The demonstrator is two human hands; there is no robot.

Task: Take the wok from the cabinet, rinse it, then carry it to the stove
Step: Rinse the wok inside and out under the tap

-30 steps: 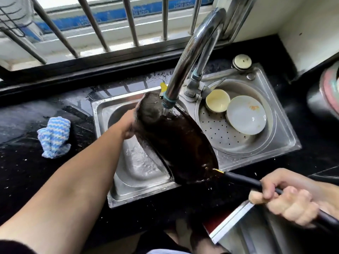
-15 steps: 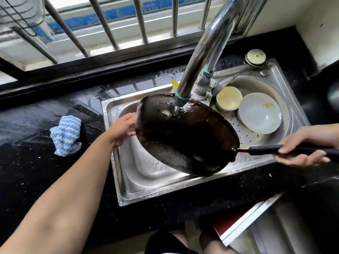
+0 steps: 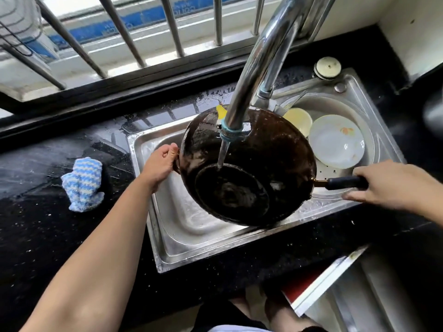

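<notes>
The wok (image 3: 249, 168) is held at frame centre over the left basin of the sink (image 3: 167, 236), tilted with its bowl open to the camera. The tap (image 3: 254, 75) runs a thin stream onto the wok's flat base. The left hand (image 3: 160, 166) is clamped on the wok's left rim; the right hand (image 3: 388, 185) is closed around the long handle (image 3: 342, 182). To rinse well, rotate the wok slowly so the stream sweeps every wall, and keep the low edge inside the basin so runoff misses the surface (image 3: 36, 224). Clear of the plate (image 3: 335, 142) at right, drain before lifting.
</notes>
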